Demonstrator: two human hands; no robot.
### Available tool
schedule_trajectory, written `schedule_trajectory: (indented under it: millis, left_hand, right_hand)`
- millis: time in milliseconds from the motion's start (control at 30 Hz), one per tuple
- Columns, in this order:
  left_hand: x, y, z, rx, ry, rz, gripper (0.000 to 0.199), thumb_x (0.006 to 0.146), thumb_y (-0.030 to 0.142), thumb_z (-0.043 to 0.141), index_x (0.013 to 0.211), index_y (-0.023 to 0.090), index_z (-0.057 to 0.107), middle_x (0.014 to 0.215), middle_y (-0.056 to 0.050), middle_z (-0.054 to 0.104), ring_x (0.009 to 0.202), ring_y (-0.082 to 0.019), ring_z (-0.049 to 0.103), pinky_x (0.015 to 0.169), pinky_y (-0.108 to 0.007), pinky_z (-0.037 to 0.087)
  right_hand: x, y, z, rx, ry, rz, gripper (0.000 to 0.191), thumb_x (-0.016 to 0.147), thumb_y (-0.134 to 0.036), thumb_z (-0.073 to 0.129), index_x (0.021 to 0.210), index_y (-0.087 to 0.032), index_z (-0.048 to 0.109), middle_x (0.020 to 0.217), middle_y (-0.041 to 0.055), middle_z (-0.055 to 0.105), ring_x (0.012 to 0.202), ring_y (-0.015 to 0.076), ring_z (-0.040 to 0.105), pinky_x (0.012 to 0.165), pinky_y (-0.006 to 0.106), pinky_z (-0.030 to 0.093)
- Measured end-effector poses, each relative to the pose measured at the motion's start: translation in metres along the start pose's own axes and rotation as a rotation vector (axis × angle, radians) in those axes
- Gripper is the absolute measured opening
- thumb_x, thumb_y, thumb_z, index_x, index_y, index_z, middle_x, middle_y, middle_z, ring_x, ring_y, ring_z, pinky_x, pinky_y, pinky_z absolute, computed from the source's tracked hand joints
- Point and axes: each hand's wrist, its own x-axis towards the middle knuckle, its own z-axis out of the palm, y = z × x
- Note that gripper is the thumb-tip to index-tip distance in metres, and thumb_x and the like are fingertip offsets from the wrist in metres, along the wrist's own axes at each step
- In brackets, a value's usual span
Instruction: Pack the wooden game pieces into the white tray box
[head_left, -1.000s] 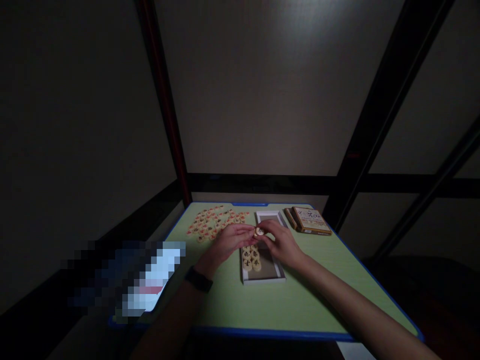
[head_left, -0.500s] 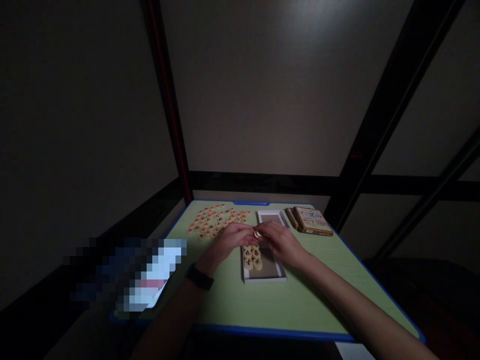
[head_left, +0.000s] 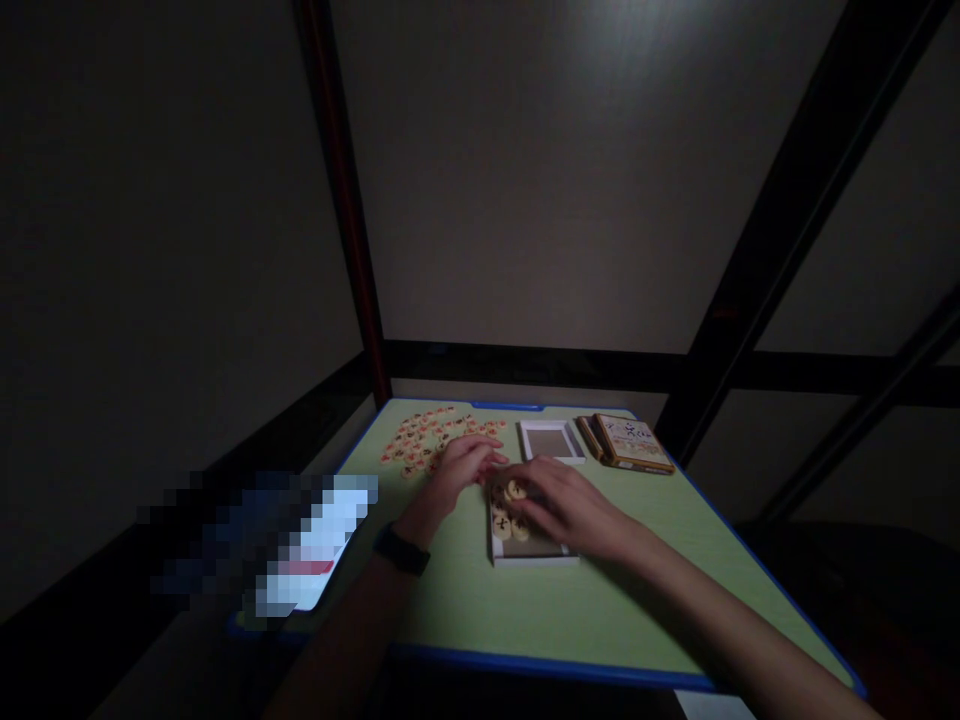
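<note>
My right hand [head_left: 566, 505] reaches over the near white-walled box tray [head_left: 536, 561] and pinches a round Chinese chess piece [head_left: 515, 490] between thumb and fingers. Under it, along the left side of the tray, lie several more pale pieces [head_left: 502, 527] with dark characters. My left hand [head_left: 466, 468], a dark band on its wrist, hovers just beyond the tray's left wall with fingers stretched out and slightly apart. Nothing shows in it, though its palm is hidden. Close to its fingers is a spread of loose Chinese chess pieces [head_left: 420, 438] with red or dark characters.
A second white-edged tray [head_left: 552, 441] lies farther back. Flat printed boxes [head_left: 632, 441] are stacked at the right rear. A bright, blurred-out screen [head_left: 334, 540] lies at the left edge of the green table [head_left: 450, 610], which has a blue rim.
My hands, together over the tray before, have parted. The right one has come lower and nearer with a piece over the others; the left stays by the tray's left side.
</note>
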Motion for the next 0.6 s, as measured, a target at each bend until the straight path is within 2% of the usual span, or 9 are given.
schedule_trajectory:
  millis: [67, 167, 367, 600]
  left_hand:
    - [0.001, -0.001, 0.0, 0.031, 0.061, 0.012, 0.012, 0.071, 0.015, 0.061, 0.08, 0.014, 0.068, 0.07, -0.004, 0.07, 0.055, -0.008, 0.059, 0.046, -0.015, 0.036]
    - [0.001, -0.002, 0.001, 0.055, 0.072, 0.019, 0.015, 0.07, 0.012, 0.058, 0.081, 0.014, 0.068, 0.069, -0.003, 0.07, 0.054, -0.007, 0.056, 0.047, -0.015, 0.034]
    - [-0.003, 0.0, 0.003, 0.059, 0.038, 0.044, 0.015, 0.068, 0.013, 0.056, 0.079, 0.015, 0.067, 0.067, -0.002, 0.069, 0.053, -0.008, 0.055, 0.046, -0.016, 0.033]
    - [-0.002, 0.0, 0.003, 0.079, 0.051, 0.019, 0.017, 0.067, 0.012, 0.054, 0.078, 0.015, 0.067, 0.069, -0.002, 0.069, 0.053, -0.007, 0.054, 0.047, -0.016, 0.033]
  right_hand:
    - [-0.004, -0.009, 0.001, 0.091, -0.079, -0.013, 0.028, 0.096, -0.028, 0.055, 0.123, -0.019, 0.055, 0.107, 0.01, 0.067, 0.097, 0.0204, 0.06, 0.087, 0.034, 0.05]
    - [-0.01, -0.014, 0.009, 0.109, -0.132, -0.052, 0.027, 0.095, -0.029, 0.058, 0.12, -0.019, 0.057, 0.11, 0.0107, 0.067, 0.102, 0.0205, 0.059, 0.09, 0.033, 0.049]
    - [-0.013, -0.011, 0.02, -0.008, -0.129, -0.104, 0.025, 0.094, -0.03, 0.057, 0.115, -0.018, 0.061, 0.105, 0.0115, 0.069, 0.103, 0.0234, 0.057, 0.092, 0.038, 0.048]
    - [-0.013, -0.01, 0.021, -0.035, -0.122, -0.074, 0.03, 0.09, -0.036, 0.064, 0.113, -0.017, 0.065, 0.1, 0.0121, 0.07, 0.099, 0.0264, 0.058, 0.089, 0.041, 0.048]
